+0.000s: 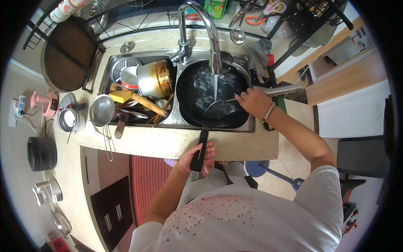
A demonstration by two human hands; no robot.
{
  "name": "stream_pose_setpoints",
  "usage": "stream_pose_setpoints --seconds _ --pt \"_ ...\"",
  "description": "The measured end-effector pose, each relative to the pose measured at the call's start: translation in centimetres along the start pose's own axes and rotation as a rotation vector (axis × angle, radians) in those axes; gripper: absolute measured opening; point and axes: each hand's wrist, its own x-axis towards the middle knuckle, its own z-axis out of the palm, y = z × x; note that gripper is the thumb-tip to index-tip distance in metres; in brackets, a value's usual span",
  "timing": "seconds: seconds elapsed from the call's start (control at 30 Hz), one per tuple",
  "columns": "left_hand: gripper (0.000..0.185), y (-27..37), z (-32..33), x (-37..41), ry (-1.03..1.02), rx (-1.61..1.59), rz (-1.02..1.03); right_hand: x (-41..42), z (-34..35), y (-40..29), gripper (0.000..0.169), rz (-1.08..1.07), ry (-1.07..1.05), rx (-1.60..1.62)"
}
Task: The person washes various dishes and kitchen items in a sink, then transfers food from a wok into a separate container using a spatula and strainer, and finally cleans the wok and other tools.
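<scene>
A black wok sits in the right sink basin under the chrome faucet, and water runs from the spout into it. My left hand is around the wok's black handle, in front of the counter edge. My right hand, with a bracelet at the wrist, grips a metal utensil whose wide, dark-looking head is in the wok near the stream. The utensil's thick metal handle extends right, beyond my hand. Whether the head touches the wok cannot be told.
The left basin holds a stained metal pot, a white and red bowl, a yellow sponge and wooden sticks. A mesh strainer lies across the basin's left edge. A grey cloth lies behind right; scissors and a ladle are at the back.
</scene>
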Motion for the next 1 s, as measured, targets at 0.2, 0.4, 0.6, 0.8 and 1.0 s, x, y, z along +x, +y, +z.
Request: stream_pose_setpoints --seconds 0.2,0.4,0.6,0.8,1.0 --pt "0.039 -0.6 -2.2 1.6 -0.425 -0.32 0.03 -4.4 0.3 0.3 0.024 0.498 -0.15 0.203" --pt "0.026 2.2 2.8 -4.7 -0.153 -0.2 -0.026 -5.9 2.1 -1.4 0.03 0.694 -0.335 0.312" --pt "0.034 0.9 7.9 -8.2 -0.054 -0.128 0.09 -6.6 4.5 -2.4 0.027 0.687 -0.242 0.454" --pt "0.037 1.2 11.2 -10.1 0.15 0.018 0.177 -5.7 5.0 -2.4 0.026 0.695 -0.287 0.51" --pt "0.047 1.4 15.2 -13.8 0.26 0.192 0.333 -6.0 4.4 -1.8 0.026 0.725 -0.268 0.543"
